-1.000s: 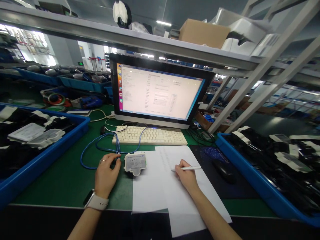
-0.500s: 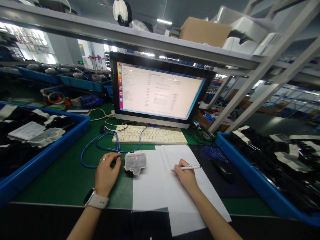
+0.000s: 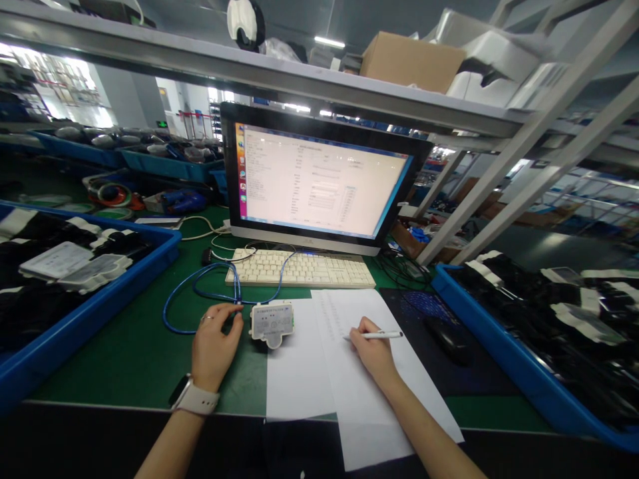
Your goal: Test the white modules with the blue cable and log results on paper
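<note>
My right hand [image 3: 373,349] is closed around a white pen [image 3: 384,334], its tip at the paper sheets [image 3: 319,379]. Faint rows of writing run down the upper part of the top sheet. My left hand [image 3: 215,342], with a ring and a watch at the wrist, pinches the plug end of a blue cable [image 3: 172,318]; the fingers partly hide the plug. Just right of these fingertips sits a small white-and-grey module [image 3: 272,322] with a printed label, partly over the paper's edge. Whether the plug touches it I cannot tell.
A monitor [image 3: 319,179] stands behind a white keyboard [image 3: 304,269]. Blue bins [image 3: 154,256] of black and white parts flank the green table. A black mouse [image 3: 446,339] lies on a dark mat at right. Overhead, a shelf [image 3: 299,73] carries a cardboard box [image 3: 412,61].
A red light on the module showed earlier and does not show now. The view has shifted very slightly; both hands keep their places.
</note>
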Demonstrator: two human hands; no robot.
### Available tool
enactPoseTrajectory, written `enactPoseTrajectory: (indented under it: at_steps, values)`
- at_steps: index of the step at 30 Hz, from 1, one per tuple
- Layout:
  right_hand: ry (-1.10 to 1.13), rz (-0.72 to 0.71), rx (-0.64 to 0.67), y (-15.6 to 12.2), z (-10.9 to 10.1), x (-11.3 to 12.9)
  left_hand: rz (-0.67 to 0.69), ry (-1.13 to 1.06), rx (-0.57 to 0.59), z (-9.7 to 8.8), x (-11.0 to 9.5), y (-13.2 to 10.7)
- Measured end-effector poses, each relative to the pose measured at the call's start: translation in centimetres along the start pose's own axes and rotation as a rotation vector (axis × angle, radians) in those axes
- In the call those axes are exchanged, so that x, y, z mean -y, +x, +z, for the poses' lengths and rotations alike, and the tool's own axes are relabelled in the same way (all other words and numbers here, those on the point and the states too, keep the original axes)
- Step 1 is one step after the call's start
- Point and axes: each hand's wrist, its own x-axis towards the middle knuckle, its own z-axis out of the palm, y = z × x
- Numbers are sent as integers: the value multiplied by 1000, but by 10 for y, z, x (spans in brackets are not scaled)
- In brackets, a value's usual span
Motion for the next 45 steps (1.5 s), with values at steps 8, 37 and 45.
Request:
enactPoseTrajectory:
  at_steps: [8, 37, 45]
  values:
    - [3, -21, -19, 1, 0, -1, -9, -7, 0, -1, -1, 0]
    - [-22, -64, -86, 1, -2, -4, -8, 1, -7, -3, -4, 1]
    - [-9, -50, -60, 1, -2, 0, -23, 2, 9, -3, -6, 1]
